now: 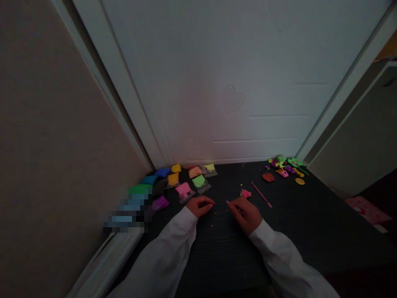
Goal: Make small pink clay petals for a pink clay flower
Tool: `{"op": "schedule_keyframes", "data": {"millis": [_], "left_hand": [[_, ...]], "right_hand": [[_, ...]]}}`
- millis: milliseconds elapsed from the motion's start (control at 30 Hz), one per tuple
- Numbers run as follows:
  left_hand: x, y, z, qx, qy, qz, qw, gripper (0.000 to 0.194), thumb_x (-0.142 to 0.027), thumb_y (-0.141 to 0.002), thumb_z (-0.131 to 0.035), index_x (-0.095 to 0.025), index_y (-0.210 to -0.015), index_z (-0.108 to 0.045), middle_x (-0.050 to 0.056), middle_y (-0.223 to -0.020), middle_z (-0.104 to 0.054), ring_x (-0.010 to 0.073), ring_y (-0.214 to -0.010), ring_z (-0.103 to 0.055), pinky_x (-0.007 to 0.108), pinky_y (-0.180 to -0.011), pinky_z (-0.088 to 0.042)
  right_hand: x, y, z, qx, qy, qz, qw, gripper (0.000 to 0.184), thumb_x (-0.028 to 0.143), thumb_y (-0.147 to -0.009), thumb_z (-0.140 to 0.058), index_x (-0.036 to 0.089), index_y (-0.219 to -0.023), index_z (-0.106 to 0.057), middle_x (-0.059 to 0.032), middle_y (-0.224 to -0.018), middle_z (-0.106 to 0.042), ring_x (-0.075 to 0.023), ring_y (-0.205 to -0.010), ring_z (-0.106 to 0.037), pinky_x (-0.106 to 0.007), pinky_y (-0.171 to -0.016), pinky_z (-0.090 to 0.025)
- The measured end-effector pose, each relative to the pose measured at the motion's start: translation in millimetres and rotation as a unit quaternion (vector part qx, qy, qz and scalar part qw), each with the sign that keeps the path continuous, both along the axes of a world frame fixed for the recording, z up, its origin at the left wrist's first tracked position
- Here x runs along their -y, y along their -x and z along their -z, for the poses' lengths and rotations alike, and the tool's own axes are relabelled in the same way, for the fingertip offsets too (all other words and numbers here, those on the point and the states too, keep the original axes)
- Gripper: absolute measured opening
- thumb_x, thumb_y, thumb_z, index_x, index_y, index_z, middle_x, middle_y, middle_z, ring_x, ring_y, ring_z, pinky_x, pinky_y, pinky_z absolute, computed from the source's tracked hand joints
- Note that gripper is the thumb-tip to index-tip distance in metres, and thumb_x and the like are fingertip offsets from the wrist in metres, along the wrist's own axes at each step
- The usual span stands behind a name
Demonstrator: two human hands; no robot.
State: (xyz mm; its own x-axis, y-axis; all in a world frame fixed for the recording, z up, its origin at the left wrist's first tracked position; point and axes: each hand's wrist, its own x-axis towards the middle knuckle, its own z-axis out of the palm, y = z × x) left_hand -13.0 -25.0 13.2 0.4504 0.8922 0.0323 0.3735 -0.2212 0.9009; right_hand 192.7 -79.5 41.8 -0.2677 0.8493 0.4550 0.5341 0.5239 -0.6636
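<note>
Packets, at least ten of them, are filling the left of the frame, and through their thin, shiny plastic we are seeing soft lumps: one pink packet [185, 191], one light green packet [199, 181], one peach packet [195, 172], one pale yellow packet [210, 168], two orange-yellow, one blue, one teal, one green and one purple. All are lying on a dark, finely grained surface [242, 252].

Below centre, our two hands are facing each other, well apart. Our left hand [201, 206] is bringing thumb and index tips together, its fingers closing on nothing that we are seeing. Our right hand [246, 213] is curling inward, its fingers nearly meeting; a pale pink tip is showing there, and we cannot tell whether they are holding a bit or showing a nail.

Just above the right hand, right of centre, one pink cluster [246, 193] is sitting, knobbly and made of many small points, a touch of green showing at its left edge. Beside it, one slim pink stick [262, 195] is lying aslant. Farther right, one smooth red lump [268, 177] and one flat yellow disc [300, 181] are resting near a crowded heap of coloured pieces [281, 163].
</note>
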Motion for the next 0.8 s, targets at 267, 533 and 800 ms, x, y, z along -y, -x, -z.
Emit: {"op": "schedule_keyframes", "data": {"millis": [267, 533, 800], "left_hand": [[1.2, 0.9, -1.5, -0.002, -0.004, -0.001, 1.000, 0.029, -0.035, -0.067, -0.050, -0.011, -0.082, -0.057, 0.007, -0.080, -0.057, 0.0139, -0.072, -0.052, 0.025, -0.066, -0.041], [2.3, -1.1, -5.0, -0.004, 0.002, -0.010, 1.000, 0.029, -0.036, -0.066, -0.051, -0.012, -0.081, -0.058, 0.005, -0.077, -0.059, 0.0131, -0.069, -0.053, 0.024, -0.064, -0.041], [1.3, -1.0, -1.1, 0.007, 0.003, -0.008, 1.000, 0.029, -0.035, -0.065, -0.051, -0.012, -0.081, -0.058, 0.006, -0.081, -0.058, 0.0141, -0.074, -0.053, 0.026, -0.069, -0.041]], "right_hand": [[1.5, 1.0, -1.0, 0.007, 0.000, 0.030, 1.000, 0.016, 0.027, -0.074, -0.043, 0.017, -0.061, -0.046, -0.0001, -0.061, -0.045, -0.0093, -0.059, -0.043, -0.022, -0.057, -0.037], [1.6, 0.5, 0.7, -0.005, 0.009, 0.022, 1.000, 0.013, 0.024, -0.073, -0.042, 0.018, -0.082, -0.050, -0.0020, -0.070, -0.049, -0.0106, -0.064, -0.046, -0.023, -0.057, -0.038], [0.4, 0.7, 0.2, 0.004, -0.007, 0.021, 1.000, 0.018, 0.027, -0.076, -0.039, 0.017, -0.065, -0.050, -0.0013, -0.062, -0.047, -0.0103, -0.061, -0.045, -0.023, -0.058, -0.038]]}}
